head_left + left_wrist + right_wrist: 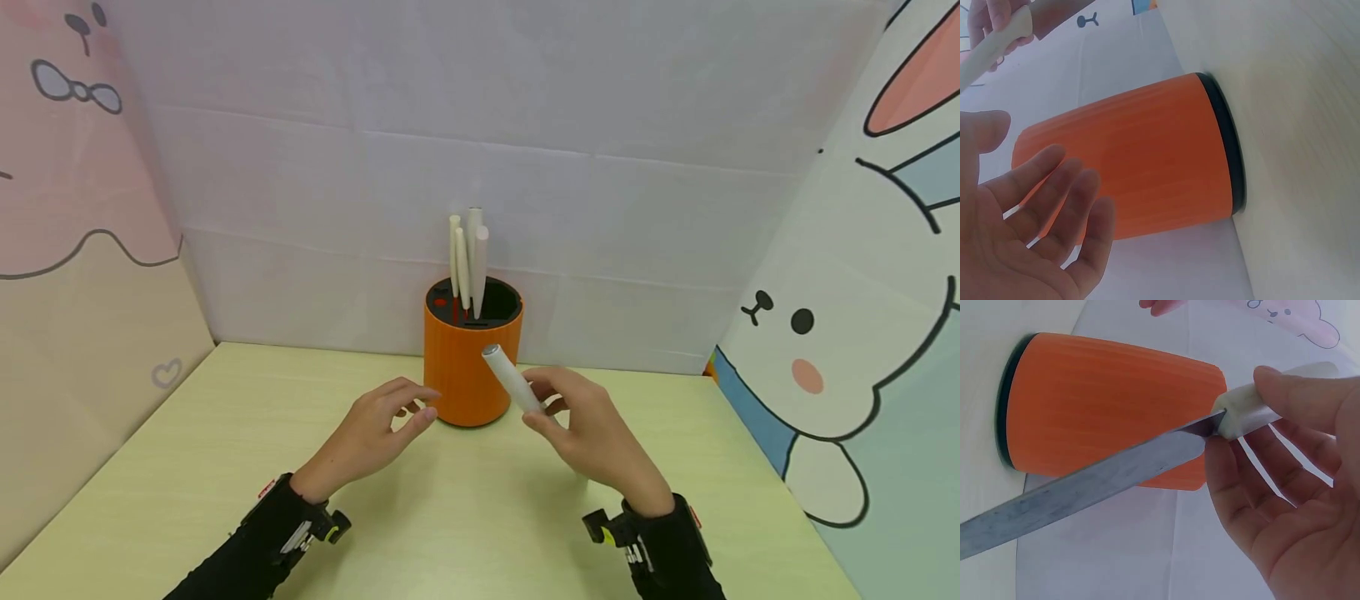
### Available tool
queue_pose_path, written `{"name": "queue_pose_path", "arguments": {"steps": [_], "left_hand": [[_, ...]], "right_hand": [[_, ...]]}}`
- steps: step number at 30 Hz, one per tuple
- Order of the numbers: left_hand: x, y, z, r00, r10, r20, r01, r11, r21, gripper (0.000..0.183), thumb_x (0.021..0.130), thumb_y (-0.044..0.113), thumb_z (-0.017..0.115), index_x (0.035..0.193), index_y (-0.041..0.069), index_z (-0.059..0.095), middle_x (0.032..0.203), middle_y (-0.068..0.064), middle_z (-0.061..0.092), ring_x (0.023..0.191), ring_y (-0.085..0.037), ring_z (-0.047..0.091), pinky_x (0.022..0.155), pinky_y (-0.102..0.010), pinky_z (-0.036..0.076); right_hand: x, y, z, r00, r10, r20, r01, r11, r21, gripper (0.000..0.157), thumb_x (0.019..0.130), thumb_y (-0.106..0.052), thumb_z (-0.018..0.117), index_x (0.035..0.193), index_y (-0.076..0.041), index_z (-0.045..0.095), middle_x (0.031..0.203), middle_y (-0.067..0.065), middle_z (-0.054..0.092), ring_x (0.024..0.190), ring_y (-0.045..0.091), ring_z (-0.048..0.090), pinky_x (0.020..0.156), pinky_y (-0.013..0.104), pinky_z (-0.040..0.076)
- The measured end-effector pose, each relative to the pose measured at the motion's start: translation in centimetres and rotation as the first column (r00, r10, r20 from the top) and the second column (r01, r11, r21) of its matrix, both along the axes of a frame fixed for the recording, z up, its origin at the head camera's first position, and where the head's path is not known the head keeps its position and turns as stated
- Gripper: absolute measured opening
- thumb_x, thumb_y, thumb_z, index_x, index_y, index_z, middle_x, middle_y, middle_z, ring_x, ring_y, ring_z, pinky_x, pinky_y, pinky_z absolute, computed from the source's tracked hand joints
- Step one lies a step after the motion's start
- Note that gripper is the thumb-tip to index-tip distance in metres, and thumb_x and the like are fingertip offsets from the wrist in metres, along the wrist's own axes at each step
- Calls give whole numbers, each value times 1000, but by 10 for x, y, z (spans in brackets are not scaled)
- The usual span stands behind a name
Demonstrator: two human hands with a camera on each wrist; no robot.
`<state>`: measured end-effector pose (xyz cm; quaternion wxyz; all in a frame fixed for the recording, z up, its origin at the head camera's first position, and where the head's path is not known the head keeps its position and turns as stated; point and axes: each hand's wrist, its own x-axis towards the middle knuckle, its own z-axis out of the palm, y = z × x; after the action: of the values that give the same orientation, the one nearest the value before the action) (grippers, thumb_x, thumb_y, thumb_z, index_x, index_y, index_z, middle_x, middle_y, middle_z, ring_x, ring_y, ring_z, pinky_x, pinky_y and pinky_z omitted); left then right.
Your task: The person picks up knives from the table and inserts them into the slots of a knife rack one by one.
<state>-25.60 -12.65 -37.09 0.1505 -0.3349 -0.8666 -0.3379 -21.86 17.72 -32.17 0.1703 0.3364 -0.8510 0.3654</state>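
A knife with a white handle [510, 379] is in my right hand [581, 421], pinched between thumb and fingers near the blade end of the handle. Its long steel blade [1104, 472] shows in the right wrist view, pointing down toward the table. Behind the hands stands an orange round knife block [468, 367] with a black top. Several white-handled utensils [467, 258] stick up out of it. My left hand [375, 425] is empty, its fingers relaxed and spread beside the block's lower left side; the palm [1016, 262] faces the block in the left wrist view.
The pale wooden table [225, 450] runs back to a white cloth wall [360, 183] close behind the block. Printed panels with cartoon animals stand at the left [82, 167] and right [847, 333]. Both forearms wear black sleeves with small wrist cameras.
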Motion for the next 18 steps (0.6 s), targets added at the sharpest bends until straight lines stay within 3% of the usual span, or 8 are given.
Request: {"name": "queue_pose_path", "arguments": {"steps": [18], "left_hand": [[-1, -1, -1, 1000, -2, -7, 2, 1000, -3, 27, 97, 41, 56, 117, 25, 63, 109, 17, 57, 90, -1, 53, 76, -35, 54]], "right_hand": [[8, -9, 8, 999, -9, 51, 19, 982, -189, 47, 84, -5, 73, 124, -19, 52, 109, -5, 58, 96, 12, 58, 78, 30, 55]]}}
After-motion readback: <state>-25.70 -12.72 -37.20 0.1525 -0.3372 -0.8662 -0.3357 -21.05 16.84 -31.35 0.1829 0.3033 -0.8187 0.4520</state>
